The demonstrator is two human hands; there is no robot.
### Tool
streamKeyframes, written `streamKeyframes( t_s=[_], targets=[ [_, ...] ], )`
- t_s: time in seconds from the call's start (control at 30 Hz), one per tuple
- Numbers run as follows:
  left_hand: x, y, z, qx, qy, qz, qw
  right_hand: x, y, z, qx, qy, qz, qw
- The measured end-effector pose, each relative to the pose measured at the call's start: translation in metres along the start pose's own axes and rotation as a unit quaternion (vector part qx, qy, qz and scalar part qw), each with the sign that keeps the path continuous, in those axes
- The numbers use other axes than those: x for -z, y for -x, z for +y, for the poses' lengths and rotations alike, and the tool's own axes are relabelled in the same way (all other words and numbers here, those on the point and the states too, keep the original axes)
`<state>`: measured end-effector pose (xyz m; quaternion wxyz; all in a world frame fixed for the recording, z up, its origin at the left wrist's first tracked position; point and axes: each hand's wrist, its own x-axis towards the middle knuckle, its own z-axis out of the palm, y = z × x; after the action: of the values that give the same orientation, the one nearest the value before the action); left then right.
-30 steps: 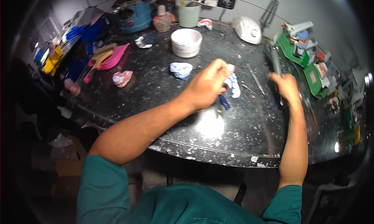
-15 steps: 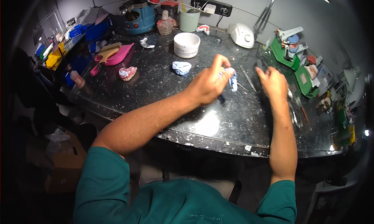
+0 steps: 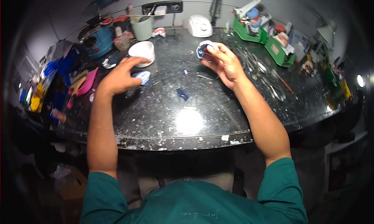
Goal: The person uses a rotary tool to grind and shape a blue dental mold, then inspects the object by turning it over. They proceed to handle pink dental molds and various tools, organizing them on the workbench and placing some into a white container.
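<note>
My right hand (image 3: pixel 227 65) is raised over the bench, its thumb and fingers closed on a small curved dental piece (image 3: pixel 203 44), pale at the rim and dark blue inside. On the left, my left hand (image 3: pixel 122 77) has its thumb and fingers spread around a white and blue dental cast (image 3: pixel 145 78). The thumb tip is beside the cast; whether it touches cannot be made out. A white tub (image 3: pixel 142 49) stands just behind those fingers. Between the hands lie a dark blue flake (image 3: pixel 182 93), a smaller blue and pink scrap (image 3: pixel 184 72) and a thin metal tool (image 3: pixel 205 77).
Loose metal instruments (image 3: pixel 255 63) lie right of my right hand, before green boxes (image 3: pixel 278 52) with dental models. A white device (image 3: pixel 200 26), a green cup (image 3: pixel 141 29) and a blue machine (image 3: pixel 96 43) line the back. A pink dustpan (image 3: pixel 88 83) is far left.
The blue and white piece from my left hand now appears in my right. My left hand has moved left to the cast. The view has shifted right.
</note>
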<state>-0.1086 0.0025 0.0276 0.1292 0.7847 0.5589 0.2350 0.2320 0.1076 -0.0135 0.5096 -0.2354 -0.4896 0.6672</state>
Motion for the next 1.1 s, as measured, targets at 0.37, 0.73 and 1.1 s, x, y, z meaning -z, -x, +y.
streamKeyframes(
  t_s=[0.37, 0.73, 1.1],
  targets=[
    [-0.018, -0.018, -0.010, 0.011, 0.197, 0.075, 0.978, -0.009, 0.001, -0.009, -0.101, -0.248, -0.070, 0.961],
    [-0.090, -0.026, 0.067, 0.089, 0.736, 0.080, 0.666, -0.062, 0.038, 0.008, 0.202, 0.235, -0.063, 0.949],
    [-0.095, -0.019, 0.082, -0.035, 0.667, 0.119, 0.735, -0.076, 0.046, 0.008, 0.380, 0.428, -0.101, 0.814]
  ],
)
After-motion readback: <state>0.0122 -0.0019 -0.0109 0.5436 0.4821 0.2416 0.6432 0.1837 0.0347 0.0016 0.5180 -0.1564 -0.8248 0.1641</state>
